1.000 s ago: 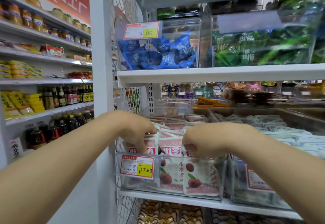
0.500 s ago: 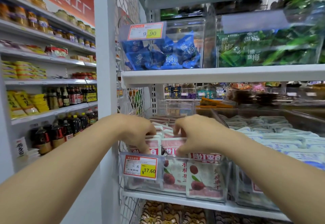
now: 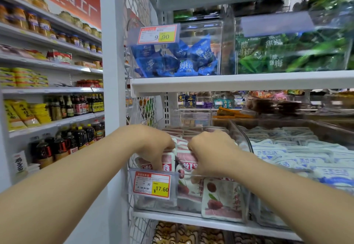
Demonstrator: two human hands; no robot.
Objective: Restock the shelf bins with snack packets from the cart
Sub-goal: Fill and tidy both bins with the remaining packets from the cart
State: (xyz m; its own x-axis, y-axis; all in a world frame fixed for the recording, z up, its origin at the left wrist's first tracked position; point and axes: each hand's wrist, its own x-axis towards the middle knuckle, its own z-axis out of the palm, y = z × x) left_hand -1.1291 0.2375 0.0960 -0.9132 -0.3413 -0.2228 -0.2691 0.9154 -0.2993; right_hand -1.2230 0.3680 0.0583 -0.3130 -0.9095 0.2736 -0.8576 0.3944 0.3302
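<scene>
So, head cam: both hands were down in the clear bin [image 3: 153, 204] on the lower shelf [image 3: 183, 219]. The left hand [image 3: 155, 148] had its fingers curled over the tops of the pink snack packets [image 3: 186, 160] at the front, and the right hand [image 3: 208, 152] was clamped on the same bunch just beside it, knuckles nearly touching. A 17.60 price tag [image 3: 152, 184] sat on the bin's front. White packets [image 3: 287, 153] filled the next bin to the right, with blue packets [image 3: 193, 60] one shelf up.

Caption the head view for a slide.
Left hand and right hand grip pink snack packets in the clear bin tagged 17.60.
</scene>
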